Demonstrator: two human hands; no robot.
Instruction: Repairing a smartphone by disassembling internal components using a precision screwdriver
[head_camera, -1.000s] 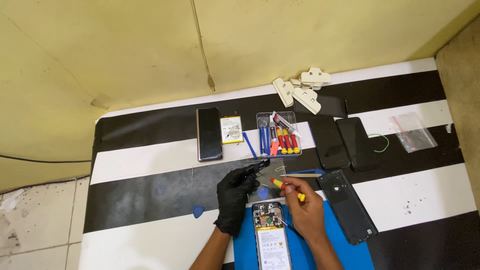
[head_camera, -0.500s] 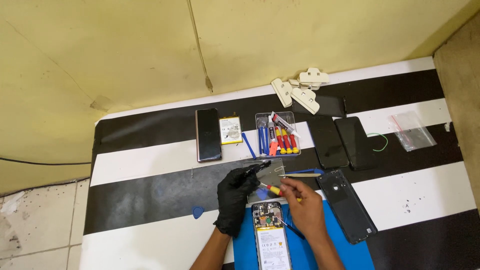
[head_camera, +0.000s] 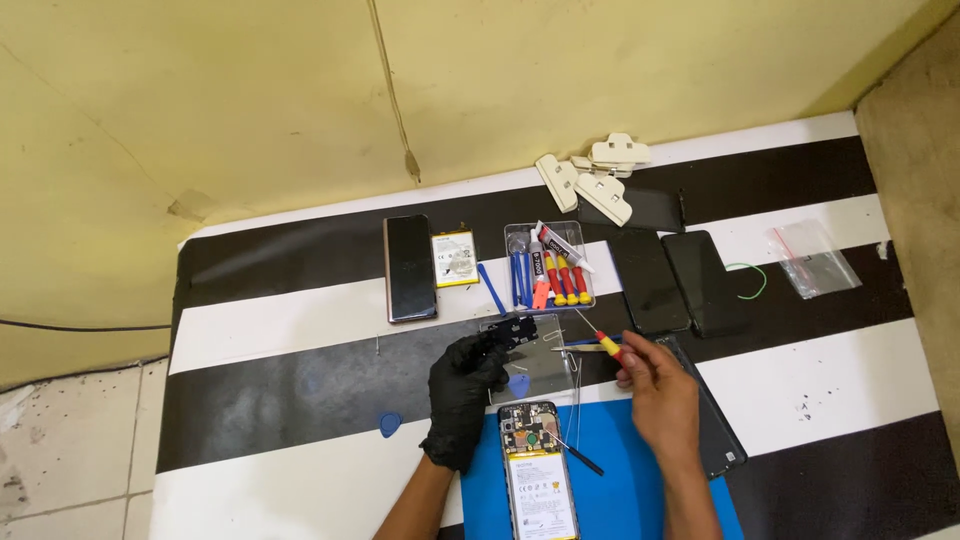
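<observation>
Opened phone (head_camera: 535, 470) lies on blue mat (head_camera: 640, 490), back off. Right hand (head_camera: 655, 385) pinches red-yellow screwdriver (head_camera: 605, 347); gloved left hand (head_camera: 465, 395) grips small black cover piece (head_camera: 515, 330) over metal plate (head_camera: 545, 360). Risk: piece slips, loose screws scatter across striped counter (head_camera: 300, 320).

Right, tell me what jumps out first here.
A black-gloved left hand and a bare right hand holding a red-and-yellow screwdriver work above an opened phone on a blue mat. Behind, a clear tray of tools sits on the black-and-white striped table.
</observation>
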